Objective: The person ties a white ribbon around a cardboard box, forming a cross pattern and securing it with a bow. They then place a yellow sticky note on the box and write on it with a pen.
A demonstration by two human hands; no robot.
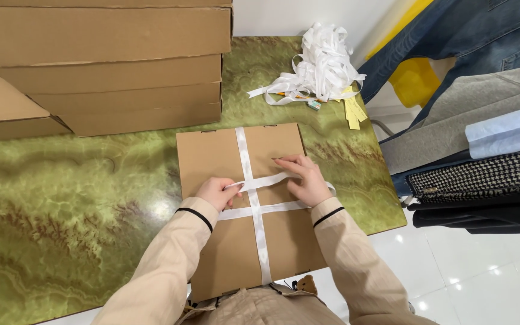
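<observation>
While the flat cardboard box point(236, 198) overhung the green marble table's point(61, 204) near edge, the left hand point(216, 192) pinched its white ribbon point(254, 204); the right hand point(307, 180) pressed flat, fingers spread, beside the crossing.

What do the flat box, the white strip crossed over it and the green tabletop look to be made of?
Flat box: matte brown cardboard, probably corrugated, with cut tabs along the far edge. White ribbon: likely woven or satin fabric, slightly sheeny, lying limp; left hand pinches it, right hand presses it. Tabletop: glossy, green veined stone pattern with reflections; real stone or laminate cannot be told.
</observation>
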